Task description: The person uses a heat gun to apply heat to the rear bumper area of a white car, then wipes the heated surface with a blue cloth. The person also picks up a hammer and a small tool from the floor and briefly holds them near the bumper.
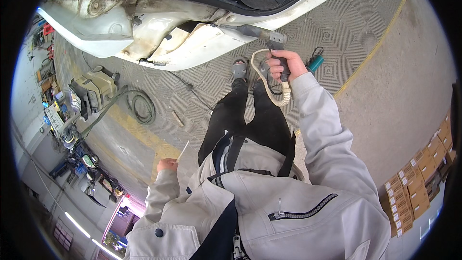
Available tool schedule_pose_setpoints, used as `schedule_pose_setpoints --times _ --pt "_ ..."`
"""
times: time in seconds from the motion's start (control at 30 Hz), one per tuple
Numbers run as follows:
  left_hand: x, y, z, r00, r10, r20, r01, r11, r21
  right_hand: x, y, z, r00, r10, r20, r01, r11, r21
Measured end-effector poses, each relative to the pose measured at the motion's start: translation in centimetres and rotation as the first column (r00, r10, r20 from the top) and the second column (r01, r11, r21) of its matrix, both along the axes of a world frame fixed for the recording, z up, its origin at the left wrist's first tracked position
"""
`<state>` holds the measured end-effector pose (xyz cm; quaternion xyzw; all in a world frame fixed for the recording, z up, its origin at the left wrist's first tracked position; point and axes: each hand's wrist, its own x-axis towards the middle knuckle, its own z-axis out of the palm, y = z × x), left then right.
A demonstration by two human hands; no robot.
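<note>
My right hand (288, 65) is wrapped round the black handle of a pistol-shaped hand tool (275, 40). Its long dark nose points left, with the tip at the edge of the white car body (207, 48), whether touching I cannot tell. A cream corded lead (280, 102) loops from the base of the handle. Low on the left, away from the car, my left hand (167, 164) pinches a thin white stick (183, 150) that slants up. Near the tool's nose, the body panel has a torn-looking, dirty opening (178, 38).
Left on the floor stand a beige wheeled machine (98, 86) and a coiled hose (141, 107). A dark cable (190, 88) crosses the mat near my sandalled feet. Past my right hand lies a teal cylinder (315, 62). Cardboard boxes (409, 188) are stacked at the far right.
</note>
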<state>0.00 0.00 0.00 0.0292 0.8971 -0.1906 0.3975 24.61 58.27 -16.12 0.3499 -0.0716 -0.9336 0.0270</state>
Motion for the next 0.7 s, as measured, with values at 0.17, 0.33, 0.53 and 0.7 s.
schedule_pose_setpoints --times 0.17,0.33,0.53,0.7 --pt "-0.2 -0.6 1.1 1.000 0.000 -0.019 0.000 1.000 0.002 -1.7 -0.4 0.4 0.999 0.012 0.051 -0.015 0.998 0.055" --pt "-0.4 -0.7 -0.4 1.000 0.018 0.010 -0.018 1.000 0.012 -0.4 -0.1 0.8 0.998 0.011 0.066 -0.015 0.998 0.059" --pt "-0.8 -1.0 -0.6 1.000 0.019 0.010 -0.019 1.000 0.001 -0.6 0.2 1.0 0.999 0.025 0.032 -0.028 0.995 0.096" --pt "-0.8 -0.8 -0.8 1.000 -0.006 0.020 0.006 1.000 0.030 -1.1 -0.2 1.5 0.997 0.010 0.075 -0.021 0.990 0.140"
